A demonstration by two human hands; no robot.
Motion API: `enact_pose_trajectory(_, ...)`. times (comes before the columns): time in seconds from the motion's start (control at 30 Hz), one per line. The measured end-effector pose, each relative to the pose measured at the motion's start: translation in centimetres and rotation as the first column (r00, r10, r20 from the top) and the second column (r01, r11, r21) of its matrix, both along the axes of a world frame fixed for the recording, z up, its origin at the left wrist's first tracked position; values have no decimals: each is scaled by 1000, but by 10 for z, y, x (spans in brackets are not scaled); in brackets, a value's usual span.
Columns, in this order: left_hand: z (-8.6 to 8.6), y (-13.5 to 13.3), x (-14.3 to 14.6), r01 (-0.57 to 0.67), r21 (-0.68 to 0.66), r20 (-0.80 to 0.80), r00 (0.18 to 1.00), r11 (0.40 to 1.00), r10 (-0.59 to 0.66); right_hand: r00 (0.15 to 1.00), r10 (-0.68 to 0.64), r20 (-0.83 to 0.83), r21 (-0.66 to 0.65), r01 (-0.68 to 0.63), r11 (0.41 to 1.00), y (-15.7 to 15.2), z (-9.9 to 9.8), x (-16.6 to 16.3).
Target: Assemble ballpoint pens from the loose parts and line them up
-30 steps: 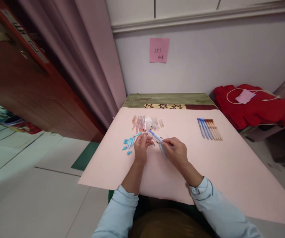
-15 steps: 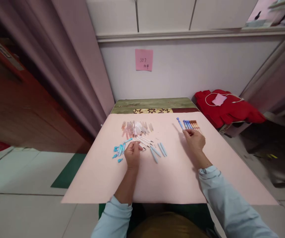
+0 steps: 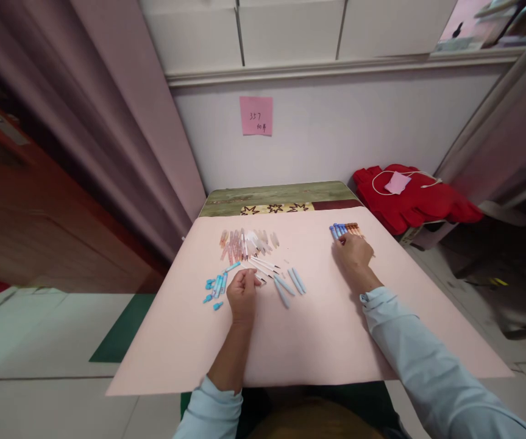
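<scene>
My right hand rests palm down on a row of finished blue and orange pens at the right of the pink sheet, its fingers on the pens. My left hand lies curled on the sheet with its fingertips at some thin white refills; I cannot make out what it holds. Beside it lie three pale blue barrels, small blue caps and tips, and a heap of clear and orange parts.
The sheet covers a small table set against a white wall with a pink note. A red cloth with a white cable lies at the right. A curtain and a wooden door stand at the left.
My right hand carried a blue pen from the middle to the row at the right and now lies on that row. The left hand stayed by the refills. The view shifted right.
</scene>
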State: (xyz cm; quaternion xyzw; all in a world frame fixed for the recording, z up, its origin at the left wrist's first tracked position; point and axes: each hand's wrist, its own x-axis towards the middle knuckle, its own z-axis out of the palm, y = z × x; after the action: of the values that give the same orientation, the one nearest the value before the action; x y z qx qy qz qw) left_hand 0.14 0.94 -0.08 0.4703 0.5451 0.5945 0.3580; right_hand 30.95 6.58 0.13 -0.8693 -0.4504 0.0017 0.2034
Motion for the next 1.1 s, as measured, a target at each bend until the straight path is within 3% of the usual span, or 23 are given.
enact_pose_trajectory(0.43,-1,1,-3,3,-45,-36,999,999,-5,999,42,20,15,-42,999,6,1,5)
enact_pose_trajectory(0.53,-1,-1,-3,-12,-47,-50,999,999,9,995,-1,-102,180,19,984,-13,6,13)
enact_pose_trajectory(0.67,-1,-2,-4,-4,-33,-102,995,999,0,931,-44,-362,438,212,874,-53,9,32)
enact_pose_trajectory(0.73,-2,-2,-3,18,-28,-140,990,999,-22,868,25,-496,474,246,846,-73,7,40)
enact_pose_trajectory(0.8,-2,-2,-2,46,-29,-168,985,999,-51,820,64,-569,453,247,857,-90,4,43)
enact_pose_trajectory(0.93,-1,-3,1,77,-34,-197,977,996,-83,761,161,-629,405,144,903,-111,-2,22)
enact_pose_trajectory(1.1,0,-3,0,85,-48,-211,973,995,-93,687,262,-678,339,-25,941,-112,-3,-36)
